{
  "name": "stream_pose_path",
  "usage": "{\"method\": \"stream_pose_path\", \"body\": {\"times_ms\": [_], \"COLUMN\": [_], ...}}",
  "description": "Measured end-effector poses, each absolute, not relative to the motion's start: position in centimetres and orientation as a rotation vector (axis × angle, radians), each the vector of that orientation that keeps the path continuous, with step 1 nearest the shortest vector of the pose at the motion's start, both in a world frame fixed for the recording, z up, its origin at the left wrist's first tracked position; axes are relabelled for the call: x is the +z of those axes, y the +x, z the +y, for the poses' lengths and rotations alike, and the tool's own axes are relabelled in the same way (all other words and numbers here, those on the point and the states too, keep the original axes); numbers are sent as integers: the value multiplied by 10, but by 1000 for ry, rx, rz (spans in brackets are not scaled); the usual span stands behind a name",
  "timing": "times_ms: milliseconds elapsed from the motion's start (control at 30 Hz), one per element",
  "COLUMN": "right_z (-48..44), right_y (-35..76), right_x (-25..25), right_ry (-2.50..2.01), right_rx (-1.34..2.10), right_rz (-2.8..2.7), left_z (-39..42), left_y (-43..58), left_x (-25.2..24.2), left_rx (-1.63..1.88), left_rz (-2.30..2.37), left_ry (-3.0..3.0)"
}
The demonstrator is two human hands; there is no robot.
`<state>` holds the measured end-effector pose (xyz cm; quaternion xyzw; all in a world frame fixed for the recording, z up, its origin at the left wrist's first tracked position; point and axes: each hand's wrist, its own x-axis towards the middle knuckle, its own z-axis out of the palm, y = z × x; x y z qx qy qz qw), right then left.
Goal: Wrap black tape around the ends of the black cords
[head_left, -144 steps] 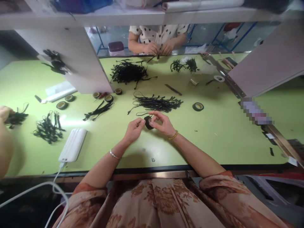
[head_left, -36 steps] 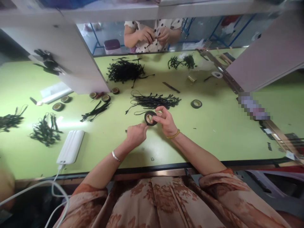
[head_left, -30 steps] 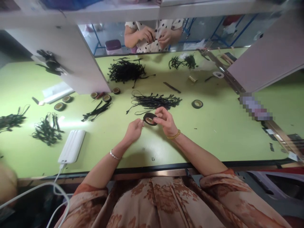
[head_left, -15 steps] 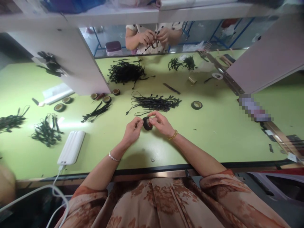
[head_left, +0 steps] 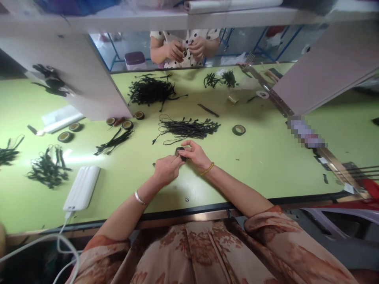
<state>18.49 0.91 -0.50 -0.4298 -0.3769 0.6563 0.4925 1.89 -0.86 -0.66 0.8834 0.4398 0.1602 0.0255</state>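
My right hand [head_left: 196,155] has its fingers wrapped round a small roll of black tape [head_left: 180,152] above the green table [head_left: 254,169]. Against the roll's near left side, my left hand [head_left: 167,169] is closed, knuckles up; what its fingers pinch is hidden. A small dark end shows just left of that hand. Beyond both hands lies a loose bundle of thin black cables [head_left: 189,128]. Another tape roll [head_left: 239,129] rests on the table to the right of the bundle.
Across the table a person's hands [head_left: 185,50] hold something small. A white power bank [head_left: 82,188] with a cable lies at left. Black cable piles [head_left: 152,90], more tape rolls [head_left: 65,137], a dark blade-like strip [head_left: 208,110] and a metal rail [head_left: 274,96] surround the work area.
My left hand has turned knuckles up and moved against the tape roll. The roll has tilted in my right hand. The whole view has shifted slightly.
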Motion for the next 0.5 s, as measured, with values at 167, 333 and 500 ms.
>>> {"method": "stream_pose_path", "body": {"times_ms": [167, 333, 500], "right_z": [9, 8, 6], "right_y": [185, 188, 192], "right_x": [0, 3, 8], "right_ry": [-959, -928, -914], "right_rx": [1528, 1472, 1399], "right_rz": [-812, -816, -889], "left_z": [-11, -10, -7], "left_y": [23, 26, 26], "left_x": [1, 5, 5], "left_rx": [345, 246, 257], "left_rz": [1390, 1499, 1660], "left_ry": [2637, 2482, 2320]}}
